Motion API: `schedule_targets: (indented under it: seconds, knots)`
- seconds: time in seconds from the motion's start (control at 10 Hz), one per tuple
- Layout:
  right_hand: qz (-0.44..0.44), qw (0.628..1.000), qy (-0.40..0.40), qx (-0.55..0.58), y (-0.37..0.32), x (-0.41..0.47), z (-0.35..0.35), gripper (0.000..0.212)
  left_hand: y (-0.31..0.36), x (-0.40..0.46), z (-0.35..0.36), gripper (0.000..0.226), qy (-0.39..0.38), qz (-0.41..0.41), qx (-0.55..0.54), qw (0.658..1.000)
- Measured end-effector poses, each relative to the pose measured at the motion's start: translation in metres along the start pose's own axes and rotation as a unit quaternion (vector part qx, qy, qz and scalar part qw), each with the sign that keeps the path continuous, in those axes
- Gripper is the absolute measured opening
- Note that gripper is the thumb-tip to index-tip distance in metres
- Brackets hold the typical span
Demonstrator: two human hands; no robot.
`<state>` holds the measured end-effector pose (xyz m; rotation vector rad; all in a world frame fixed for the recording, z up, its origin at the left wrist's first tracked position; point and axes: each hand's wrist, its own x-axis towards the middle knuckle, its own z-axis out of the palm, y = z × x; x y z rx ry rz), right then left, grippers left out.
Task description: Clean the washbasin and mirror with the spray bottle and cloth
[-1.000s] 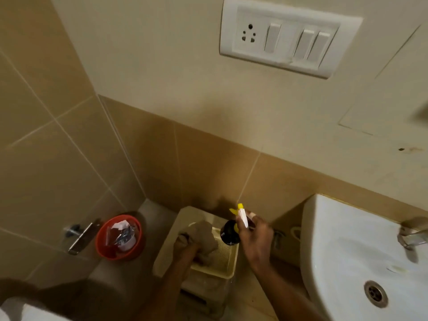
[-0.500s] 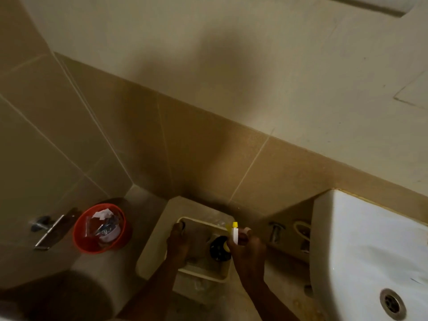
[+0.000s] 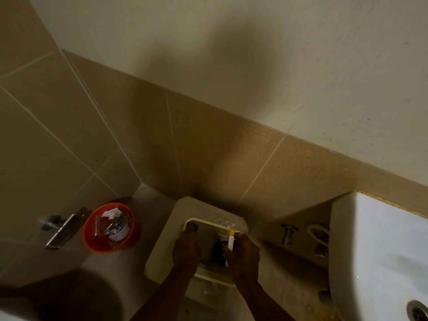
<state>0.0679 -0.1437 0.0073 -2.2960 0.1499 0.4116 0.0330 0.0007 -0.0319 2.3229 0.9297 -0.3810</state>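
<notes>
I am looking down into a small home bathroom. A white ceramic washbasin [image 3: 379,251] with a metal drain [image 3: 418,312] hangs on the right. Tan wall tiles [image 3: 69,135] meet plain cream wall above. A red waste bin [image 3: 92,239] holding crumpled paper sits in the corner beside a chrome fitting [image 3: 59,228].

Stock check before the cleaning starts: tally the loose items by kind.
Spray bottle: 1
Cloth: 1
Cream basket: 1
Red bin: 1
Total: 4
</notes>
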Motion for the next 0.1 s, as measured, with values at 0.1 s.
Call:
schedule_targets:
  seconds: [0.1]
  knots:
    - [0.004, 0.999, -0.002, -0.04, -0.0035, -0.002, -0.0006, 0.047, 0.0016, -0.0043, -0.011, 0.06, 0.035, 0.044, 0.089, 0.994]
